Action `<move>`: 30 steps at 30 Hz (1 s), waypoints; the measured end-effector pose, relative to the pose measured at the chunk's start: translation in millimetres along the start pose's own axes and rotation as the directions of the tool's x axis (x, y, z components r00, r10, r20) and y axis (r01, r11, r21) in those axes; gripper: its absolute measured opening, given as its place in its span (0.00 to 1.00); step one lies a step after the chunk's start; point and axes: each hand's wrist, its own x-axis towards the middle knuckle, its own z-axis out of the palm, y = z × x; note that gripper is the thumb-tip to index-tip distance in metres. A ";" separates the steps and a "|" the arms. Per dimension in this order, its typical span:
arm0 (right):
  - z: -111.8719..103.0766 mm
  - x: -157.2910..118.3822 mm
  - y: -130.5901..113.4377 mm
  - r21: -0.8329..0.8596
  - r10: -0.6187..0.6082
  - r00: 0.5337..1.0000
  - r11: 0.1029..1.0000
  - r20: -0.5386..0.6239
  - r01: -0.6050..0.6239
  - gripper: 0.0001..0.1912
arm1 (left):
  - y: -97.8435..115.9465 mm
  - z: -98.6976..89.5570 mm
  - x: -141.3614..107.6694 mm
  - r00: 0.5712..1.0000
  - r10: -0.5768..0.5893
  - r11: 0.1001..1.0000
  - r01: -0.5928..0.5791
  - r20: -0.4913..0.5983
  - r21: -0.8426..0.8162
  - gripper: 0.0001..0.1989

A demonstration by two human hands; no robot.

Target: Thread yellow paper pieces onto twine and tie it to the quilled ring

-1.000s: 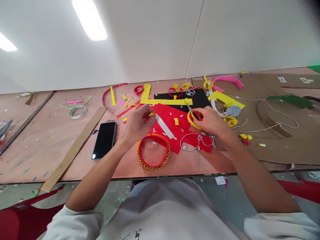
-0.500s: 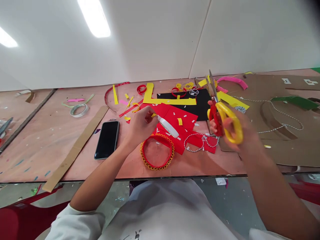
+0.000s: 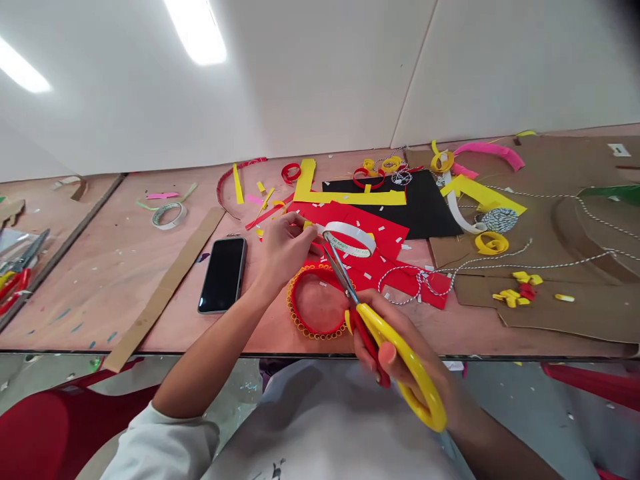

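Left hand (image 3: 285, 253): fingers pinched, hold unclear, just beside white paper ring (image 3: 349, 239). Right hand (image 3: 400, 357): fingers closed around yellow scissors (image 3: 395, 347).

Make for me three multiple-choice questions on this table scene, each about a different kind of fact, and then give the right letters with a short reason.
1. Where does the black phone lie?
A) on the black card
B) left of the red ring with yellow coils
C) on the brown cardboard

2. What colour are the handles of the scissors in the right hand?
A) green
B) pink
C) yellow

3. What state is the white paper strip in?
A) lying flat
B) curved into a band
C) torn in two

1 B: the phone lies beside the ring, on its left.
2 C: yellow loops show at the fingers.
3 B: it stands as a loop above the red paper.
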 end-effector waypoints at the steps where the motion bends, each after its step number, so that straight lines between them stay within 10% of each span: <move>1: -0.6 3.4 -1.3 -0.013 -0.008 1.000 1.000 -0.012 0.008 0.43 | 0.1 0.4 -0.6 1.000 -0.003 1.000 0.002 -0.002 -0.011 0.09; 30: 6.6 40.9 -1.2 0.001 -0.100 0.991 0.995 -0.093 0.100 0.31 | -6.4 15.5 -20.7 0.993 -0.111 0.967 0.118 0.043 -0.224 0.12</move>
